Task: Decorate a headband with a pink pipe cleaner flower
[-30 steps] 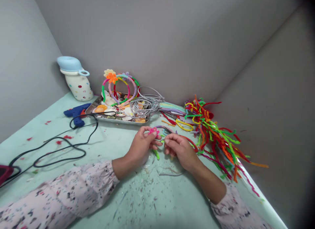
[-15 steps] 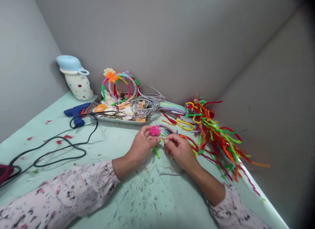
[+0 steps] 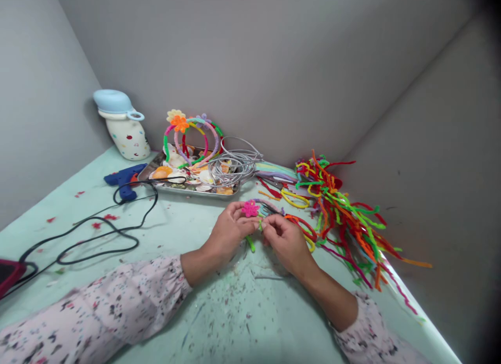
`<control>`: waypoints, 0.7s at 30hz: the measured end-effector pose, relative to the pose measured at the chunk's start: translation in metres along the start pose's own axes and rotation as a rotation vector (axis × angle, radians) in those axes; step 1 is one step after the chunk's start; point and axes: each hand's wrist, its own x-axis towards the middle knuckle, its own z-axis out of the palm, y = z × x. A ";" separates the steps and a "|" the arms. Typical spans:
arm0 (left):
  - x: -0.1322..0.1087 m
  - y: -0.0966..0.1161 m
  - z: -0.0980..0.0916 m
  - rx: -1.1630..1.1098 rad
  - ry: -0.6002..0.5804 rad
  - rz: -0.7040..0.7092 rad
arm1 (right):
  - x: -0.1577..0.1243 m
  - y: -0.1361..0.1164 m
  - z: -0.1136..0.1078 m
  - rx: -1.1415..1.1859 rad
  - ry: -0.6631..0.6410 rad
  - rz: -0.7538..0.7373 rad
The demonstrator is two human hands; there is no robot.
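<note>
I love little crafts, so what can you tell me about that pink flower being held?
The pink flower is small and fuzzy, apparently bent from pipe cleaner, with rounded petals. It faces the camera, held just above the pale green table by the fingertips of the left hand; the right hand pinches right beside it. A green stem sticks out below the left hand; whether it joins the flower is hidden.

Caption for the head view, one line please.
Left hand holds a pink pipe-cleaner flower while right hand pinches its green stem, above a table with pipe cleaners and a tray.
</note>
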 end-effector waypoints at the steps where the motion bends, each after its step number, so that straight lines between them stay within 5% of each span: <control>1: 0.000 0.000 0.000 0.007 0.002 -0.001 | 0.000 0.000 0.000 0.002 0.006 0.001; 16: 0.004 -0.006 -0.006 0.077 0.034 -0.002 | -0.002 -0.002 0.002 -0.082 0.056 -0.091; 21: 0.003 -0.005 -0.005 0.075 0.035 0.004 | -0.004 -0.002 0.000 -0.236 0.131 -0.288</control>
